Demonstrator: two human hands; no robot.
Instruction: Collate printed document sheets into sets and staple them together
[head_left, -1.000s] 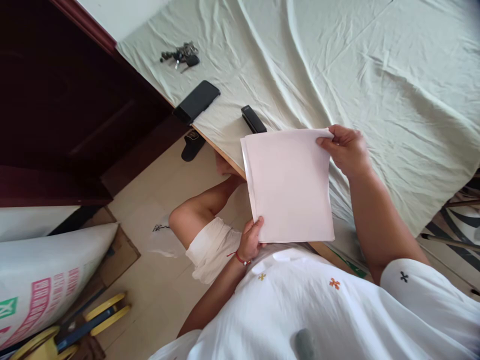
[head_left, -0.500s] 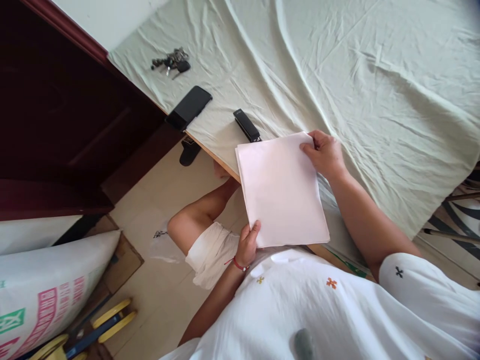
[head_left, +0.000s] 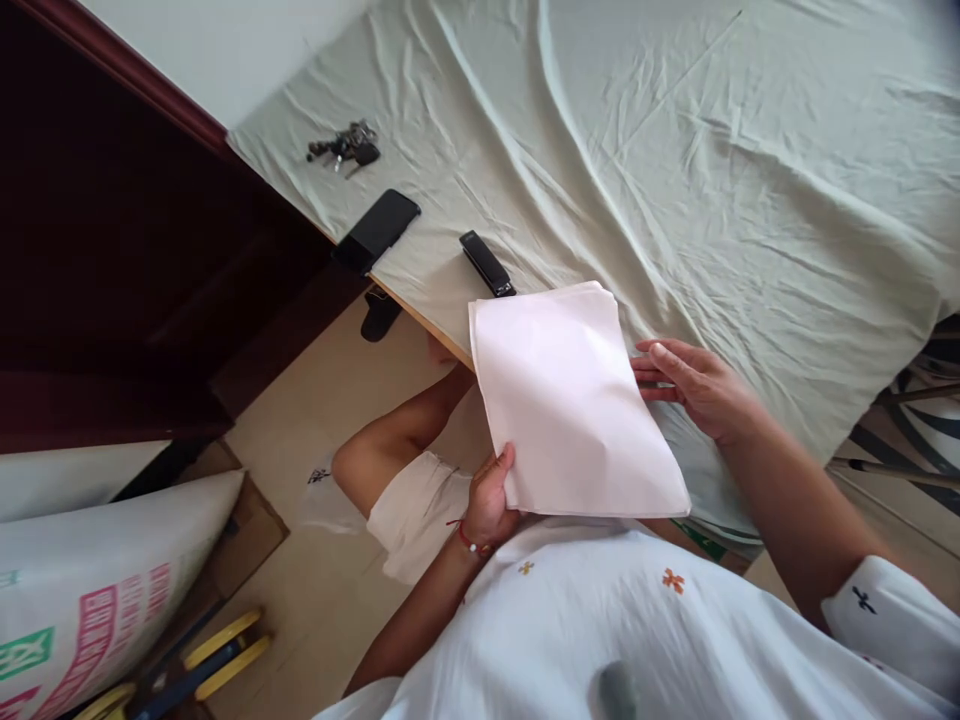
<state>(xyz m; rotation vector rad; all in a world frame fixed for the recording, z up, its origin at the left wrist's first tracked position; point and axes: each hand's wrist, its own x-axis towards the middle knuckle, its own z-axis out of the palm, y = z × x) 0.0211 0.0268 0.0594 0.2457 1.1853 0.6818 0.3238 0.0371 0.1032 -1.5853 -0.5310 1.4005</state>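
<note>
A stack of white paper sheets (head_left: 570, 400) hangs over the near edge of the cloth-covered table (head_left: 675, 150). My left hand (head_left: 489, 496) grips the stack at its lower left corner. My right hand (head_left: 694, 385) lies flat with straight fingers against the stack's right edge, holding nothing. A black stapler (head_left: 487, 264) lies on the cloth just beyond the stack's top left corner.
A black phone (head_left: 376, 229) sits at the table's left edge, with a bunch of keys (head_left: 343, 146) further back. A dark wooden door (head_left: 135, 260) stands at left. A printed sack (head_left: 90, 590) and a yellow tool (head_left: 202, 655) lie on the floor.
My right hand left the stack's top right corner and slid down to its right edge, fingers now straight. The stack tilted slightly. My left hand kept its grip.
</note>
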